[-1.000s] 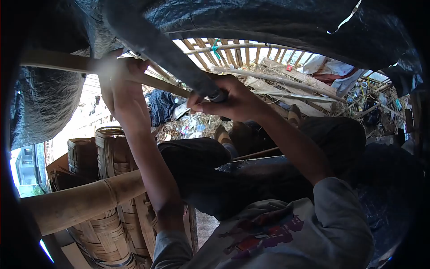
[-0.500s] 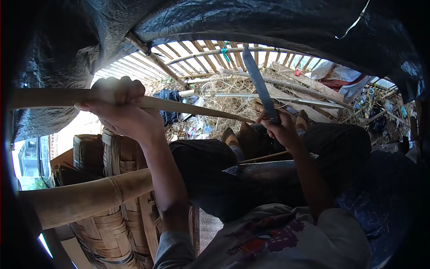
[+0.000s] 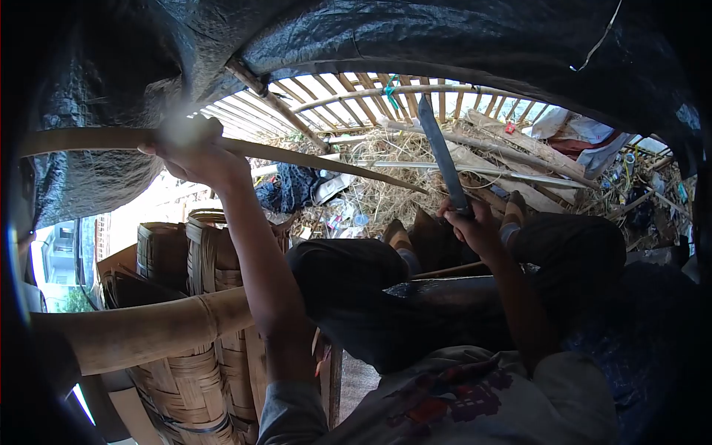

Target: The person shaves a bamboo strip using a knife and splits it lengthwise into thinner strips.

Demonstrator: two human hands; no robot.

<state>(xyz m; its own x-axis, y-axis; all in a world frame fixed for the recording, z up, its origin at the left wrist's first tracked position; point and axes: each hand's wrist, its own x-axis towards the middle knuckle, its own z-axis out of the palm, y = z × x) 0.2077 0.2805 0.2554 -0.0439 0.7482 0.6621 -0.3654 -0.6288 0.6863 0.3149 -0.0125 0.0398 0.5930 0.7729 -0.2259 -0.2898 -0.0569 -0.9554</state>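
Gripping a pale, slender strip [image 3: 319, 158], left hand [image 3: 211, 165] has its fingers curled about the shaft; a bright blur covers the knuckles, so exact finger placement is uncertain. Strip runs from the left edge of view, slightly bowed, sloping down to a tapered free end just left of the knife [image 3: 445, 165]. Right hand [image 3: 480, 231] is closed around the knife's handle; blade points up and away, tip leaning left, apart from the strip. Below: dark-trousered legs [image 3: 348, 293]. Left side: thick bamboo pole [image 3: 141, 332] in front of woven bamboo pieces [image 3: 189, 386]. Beyond the hands: loose shavings [image 3: 400, 148] and a slatted fence [image 3: 348, 107].
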